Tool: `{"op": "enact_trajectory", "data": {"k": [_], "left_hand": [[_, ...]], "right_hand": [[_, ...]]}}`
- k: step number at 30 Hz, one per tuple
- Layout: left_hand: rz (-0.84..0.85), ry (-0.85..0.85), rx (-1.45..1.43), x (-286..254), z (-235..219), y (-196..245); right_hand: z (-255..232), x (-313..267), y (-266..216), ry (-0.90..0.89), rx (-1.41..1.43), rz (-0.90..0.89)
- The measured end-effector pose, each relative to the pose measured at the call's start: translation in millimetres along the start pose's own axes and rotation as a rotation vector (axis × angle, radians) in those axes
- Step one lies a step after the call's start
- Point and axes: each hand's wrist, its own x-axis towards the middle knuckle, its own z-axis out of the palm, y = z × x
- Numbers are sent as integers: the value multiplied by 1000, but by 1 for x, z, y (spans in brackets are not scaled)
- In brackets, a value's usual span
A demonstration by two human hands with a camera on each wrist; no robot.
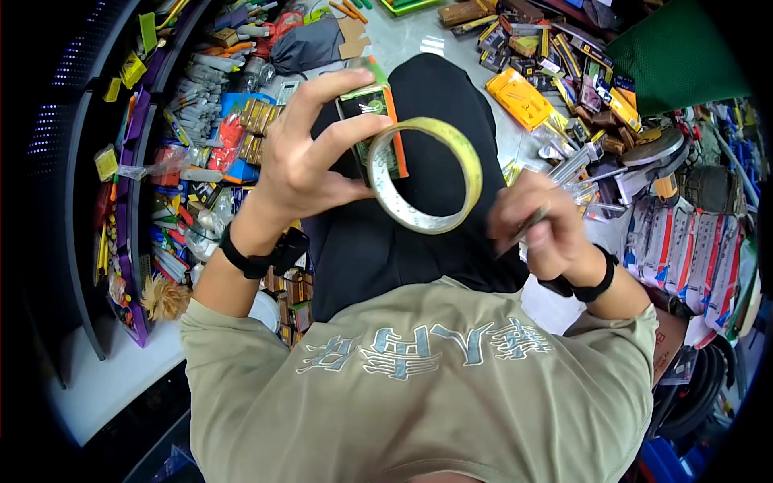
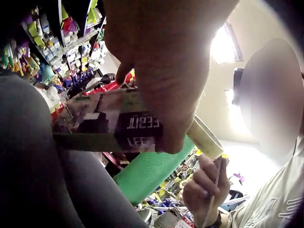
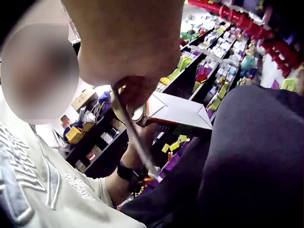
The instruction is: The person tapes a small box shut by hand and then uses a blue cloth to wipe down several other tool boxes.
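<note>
My left hand [image 1: 299,153] grips a small printed box [image 1: 362,106] with green and orange edges, and a roll of clear yellowish tape [image 1: 473,173] together. The roll stands on its edge against the box's right side, its printed core facing up. In the left wrist view the box [image 2: 97,118] shows worn printed lettering; in the right wrist view a white face of the box [image 3: 178,110] shows. My right hand [image 1: 551,221], blurred, pinches a thin, flat, dark strip-like tool [image 3: 133,130] just right of the roll. Its exact kind I cannot tell.
Dark-trousered legs [image 1: 403,258] lie under the hands. Pens and small packages crowd the shelf [image 1: 141,201] on the left. Beyond the knees are a yellow packet [image 1: 519,98] and many small boxes. Green mesh [image 1: 684,56] hangs at the upper right.
</note>
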Motion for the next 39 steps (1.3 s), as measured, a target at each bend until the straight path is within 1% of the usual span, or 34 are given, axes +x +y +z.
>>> {"op": "enact_trajectory", "data": {"k": [1,2,3,4,5,6,7,8,11,12,13,15,16,17,19,20,21,23,24,25,27,28,29,31,32,33,35,36,37,39], "left_hand": [[9,11,8,1,2,2],[-117,88,3,3,4,5],[-244,165,-5,5,7,9],[-383,208,-43,7,12,11],[-469,259,-119,12,18,14],[-562,207,-168,12,21,16],[-656,151,-217,13,23,20],[-677,167,-259,17,25,25],[-684,131,-214,10,26,30],[-706,125,-216,8,25,31],[-707,131,-207,7,24,33],[-754,195,-151,6,22,38],[-766,200,-137,6,17,42],[-749,188,-110,5,7,48],[-640,106,-81,10,-22,69],[-563,-10,33,10,-38,78],[-507,-27,5,7,-42,84],[-439,-15,-79,2,-49,87],[-358,-8,-105,-7,-50,80],[-314,1,-195,-20,-48,73],[-101,233,-271,-62,-30,46],[-48,287,-116,-81,-26,31],[-110,252,-71,-91,-25,16],[-396,105,-465,-85,-19,4],[-551,-44,-674,-95,-15,2],[-605,-163,-796,-93,-15,2],[-755,-181,-1069,-101,-9,-1],[-793,-159,-1067,-94,-12,-4],[-842,-103,-1085,-93,-11,-8],[-1024,-8,-1169,-88,-9,-13]], "right_hand": [[-1,-5,1,163,-29,25],[2,-5,1,309,-97,179],[1,-3,7,350,-11,321],[2,0,9,288,-169,346],[7,7,12,225,-328,367],[15,15,5,166,-418,441],[24,23,13,139,-499,281],[30,34,12,130,-527,255],[45,52,21,99,-568,197],[50,57,28,128,-553,192],[49,61,32,122,-549,184],[49,71,40,139,-542,128],[49,70,48,154,-420,135],[47,68,61,174,-324,93],[34,74,50,157,142,419],[30,81,46,154,290,465],[27,87,44,126,377,478],[13,89,49,-79,599,640],[10,85,58,-174,671,670],[16,83,62,-210,696,717],[21,75,74,-359,745,788],[19,69,82,-485,711,826],[16,74,78,-648,590,926],[26,70,82,-817,406,620],[35,57,95,-733,525,611],[32,65,94,-787,303,520],[28,85,83,-863,-2,419],[29,81,80,-749,-163,338],[31,75,82,-646,-280,348],[33,58,88,-445,-457,265]]}}
